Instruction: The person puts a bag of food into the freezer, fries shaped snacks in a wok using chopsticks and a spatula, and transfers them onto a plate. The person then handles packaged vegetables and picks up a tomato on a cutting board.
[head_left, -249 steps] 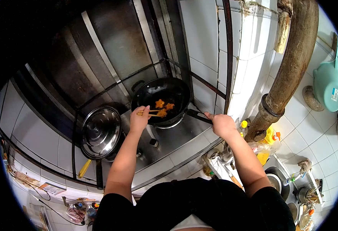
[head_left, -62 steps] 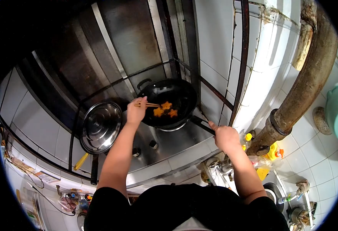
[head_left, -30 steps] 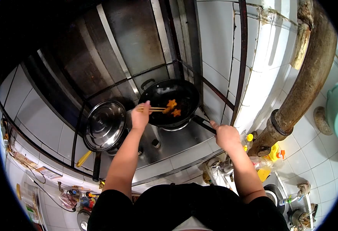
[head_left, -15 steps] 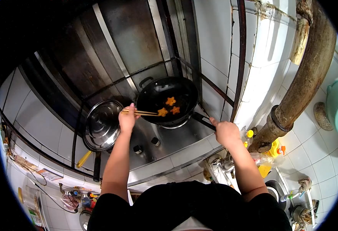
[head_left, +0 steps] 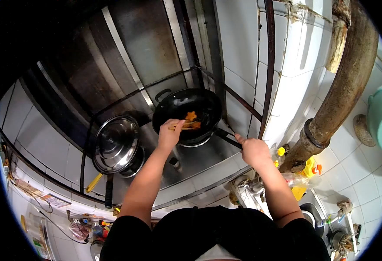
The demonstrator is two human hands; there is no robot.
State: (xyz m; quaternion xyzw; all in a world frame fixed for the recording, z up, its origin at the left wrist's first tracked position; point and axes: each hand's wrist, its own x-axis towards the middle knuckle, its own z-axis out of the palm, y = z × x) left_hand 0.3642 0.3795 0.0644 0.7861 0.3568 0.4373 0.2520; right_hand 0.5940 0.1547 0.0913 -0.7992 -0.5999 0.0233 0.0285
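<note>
A black wok (head_left: pixel 186 102) sits on the right burner of the steel stove (head_left: pixel 199 158). Orange star-shaped pieces (head_left: pixel 191 116) lie in it. My left hand (head_left: pixel 169 135) is closed around wooden chopsticks (head_left: pixel 190 125), whose tips are among the pieces and partly cover them. At the wok's right side, the fingers of my right hand (head_left: pixel 254 151) are wrapped round the end of its black handle (head_left: pixel 228 138).
Left of the wok, a pan with a shiny lid (head_left: pixel 117 143) stands on the other burner, its dark handle towards me. A metal frame (head_left: pixel 243 102) surrounds the stove. A thick pipe (head_left: pixel 343 95), bottles (head_left: pixel 281 152) and a sink (head_left: pixel 313 213) are at the right.
My left hand has moved right, over the near left rim of the wok, and the chopsticks reach further in among the pieces. My right hand has stayed on the handle.
</note>
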